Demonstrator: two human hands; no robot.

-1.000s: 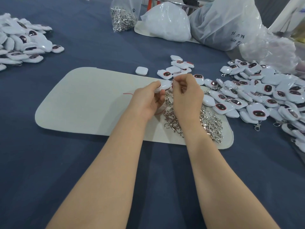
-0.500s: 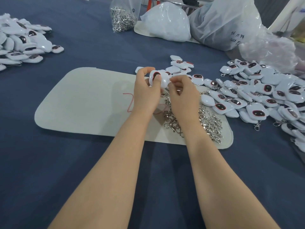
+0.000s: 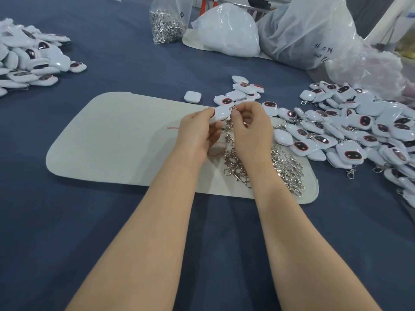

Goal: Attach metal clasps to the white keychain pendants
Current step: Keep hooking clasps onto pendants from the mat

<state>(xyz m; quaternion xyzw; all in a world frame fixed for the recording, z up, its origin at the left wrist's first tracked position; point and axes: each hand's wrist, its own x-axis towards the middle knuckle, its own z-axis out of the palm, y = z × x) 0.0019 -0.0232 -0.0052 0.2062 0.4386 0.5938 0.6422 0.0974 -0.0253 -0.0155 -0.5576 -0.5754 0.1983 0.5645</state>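
Observation:
My left hand [image 3: 197,133] grips a white pendant [image 3: 221,113] above the grey mat [image 3: 116,142], its plain back facing up. My right hand [image 3: 251,129] pinches a metal clasp [image 3: 229,131] at the pendant's right edge, and the clasp's chain hangs down between the hands. A loose heap of metal clasps [image 3: 285,167] lies on the mat under and right of my right wrist. Several white pendants with dark red-rimmed faces [image 3: 359,133] are piled at the right.
Another pile of pendants [image 3: 29,61] lies at the far left. A lone white pendant [image 3: 192,96] sits beyond the mat. At the back stand a clear bag of clasps [image 3: 166,25] and white plastic bags [image 3: 226,32]. The table is covered in blue cloth [image 3: 67,221].
The pendant was raised and turned face-up half a second ago; now both hands have lowered it again, back side up, with the right fingers still at its edge.

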